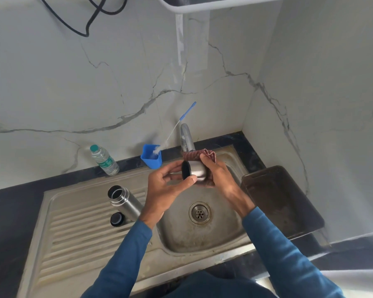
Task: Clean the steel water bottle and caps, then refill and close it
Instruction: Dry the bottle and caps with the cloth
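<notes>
**Asker:** Why are you holding that over the basin?

**Me:** So any drips fall into the sink [181, 239] and not on the counter. My left hand [170, 186] pinches the steel cap [194, 172] at its dark open end, thumb below and fingers curled over the top. That leaves the shiny side free for wiping.

**Asker:** And the other hand?

**Me:** My right hand [218, 175] has its fingers curled round the cloth [199, 154], pressing it against the cap's closed end. The cloth wraps the cap from behind, so I judge a twist between both hands would rub the whole wall.

**Asker:** Where's the bottle itself?

**Me:** The bottle [123, 201] stands upright and open on the drainboard [73, 222], to my left, with the small black cap [117, 219] lying just beside its base. Both sit within easy reach for reassembly.

**Asker:** And refilling?

**Me:** Not yet done, I'd say. The plastic water bottle [105, 160] waits by the wall, closed. The brush [181, 121] leans in the blue cup [151, 158] near the tap [186, 136], which shows no running water.
</notes>
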`<state>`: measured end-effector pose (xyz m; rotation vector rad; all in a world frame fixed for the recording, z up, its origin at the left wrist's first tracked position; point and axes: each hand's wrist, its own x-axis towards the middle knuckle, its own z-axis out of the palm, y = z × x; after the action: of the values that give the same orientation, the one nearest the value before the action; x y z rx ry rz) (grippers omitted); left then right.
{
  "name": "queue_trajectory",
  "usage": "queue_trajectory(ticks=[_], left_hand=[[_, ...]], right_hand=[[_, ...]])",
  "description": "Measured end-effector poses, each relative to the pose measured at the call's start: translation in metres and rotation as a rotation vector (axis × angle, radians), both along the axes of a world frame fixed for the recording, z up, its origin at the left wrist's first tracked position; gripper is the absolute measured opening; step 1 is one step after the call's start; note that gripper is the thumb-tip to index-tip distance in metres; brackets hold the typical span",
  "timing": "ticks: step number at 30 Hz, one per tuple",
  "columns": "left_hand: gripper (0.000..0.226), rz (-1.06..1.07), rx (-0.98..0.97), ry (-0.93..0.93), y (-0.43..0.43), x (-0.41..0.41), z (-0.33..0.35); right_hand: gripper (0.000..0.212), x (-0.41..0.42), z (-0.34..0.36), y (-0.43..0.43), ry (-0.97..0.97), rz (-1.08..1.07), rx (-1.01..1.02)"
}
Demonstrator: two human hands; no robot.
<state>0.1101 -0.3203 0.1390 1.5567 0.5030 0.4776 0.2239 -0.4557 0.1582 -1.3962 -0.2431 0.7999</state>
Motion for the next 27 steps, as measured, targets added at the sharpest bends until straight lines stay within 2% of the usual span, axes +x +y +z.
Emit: queue_trajectory(ticks=[3, 9, 13, 16, 19, 22, 24, 27], left_hand=[[0.058, -0.001, 0.053, -0.045, 0.000, 0.002, -0.004], [0.067, 0.036, 0.368, -0.087, 0.005, 0.006, -0.017], [0.064, 0.072, 0.528, -0.075, 0.014, 0.009, -0.020], [0.062, 0.012, 0.632, -0.048, 0.017, 0.008, -0.021], [0.060, -0.049, 0.822, 0.032, 0.020, 0.011, -0.020], [0.060, -0.043, 0.946, 0.136, 0.027, 0.011, -0.021], [0.060, -0.068, 0.956, 0.159, 0.027, 0.008, -0.023], [0.056, -0.136, 0.803, 0.083, 0.017, 0.002, -0.021]], right_hand=[[0.041, -0.005, -0.009, -0.003, 0.158, -0.018, 0.057], [0.042, -0.007, -0.026, -0.012, 0.216, -0.045, 0.080], [0.040, -0.010, -0.030, -0.017, 0.087, -0.077, -0.020], [0.032, -0.014, -0.029, -0.017, 0.018, -0.073, -0.083], [0.023, -0.019, -0.032, -0.014, -0.023, -0.056, -0.137], [0.022, -0.024, -0.032, -0.013, -0.185, -0.031, -0.184], [0.024, -0.023, -0.031, -0.013, -0.310, -0.044, -0.223], [0.026, -0.016, -0.022, -0.010, -0.423, -0.024, -0.269]])
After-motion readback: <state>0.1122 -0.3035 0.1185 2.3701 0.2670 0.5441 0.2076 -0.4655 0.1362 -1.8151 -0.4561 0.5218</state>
